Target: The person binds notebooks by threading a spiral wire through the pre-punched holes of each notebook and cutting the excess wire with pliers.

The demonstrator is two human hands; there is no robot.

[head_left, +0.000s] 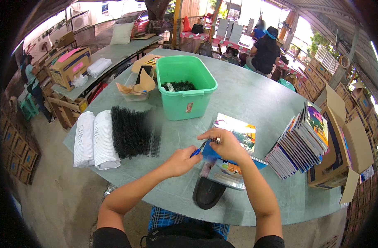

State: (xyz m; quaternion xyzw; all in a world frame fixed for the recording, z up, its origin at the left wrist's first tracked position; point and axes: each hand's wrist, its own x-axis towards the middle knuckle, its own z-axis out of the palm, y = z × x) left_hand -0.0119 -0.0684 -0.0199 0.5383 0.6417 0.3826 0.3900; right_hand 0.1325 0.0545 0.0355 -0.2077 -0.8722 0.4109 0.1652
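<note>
Farthest left of the hands lie two white wrapped rolls point(94, 139) side by side on the grey-green table point(255, 95), and just beside them, nearer the hands, a heap of black spiral binding coils point(133, 131). Up and to the left of the grip stands a green plastic tub point(185, 87) with more black coils in its bottom. The left hand point(181, 161) is closed around a blue-handled tool point(197, 150), whose tip points up and right toward the other hand. The right hand point(224, 144) is just beside it, fingers pinched on the edge of a colourful notebook point(234, 142) that lies on the table directly under both hands; what exactly the fingertips pinch is too small to tell. Below the grip, at the table's near edge, a black flat object point(207, 193) sticks out from under the notebook. Well to the right of the hands leans a fanned stack of notebooks point(300, 142), resting against an open cardboard box point(341, 157).
</note>
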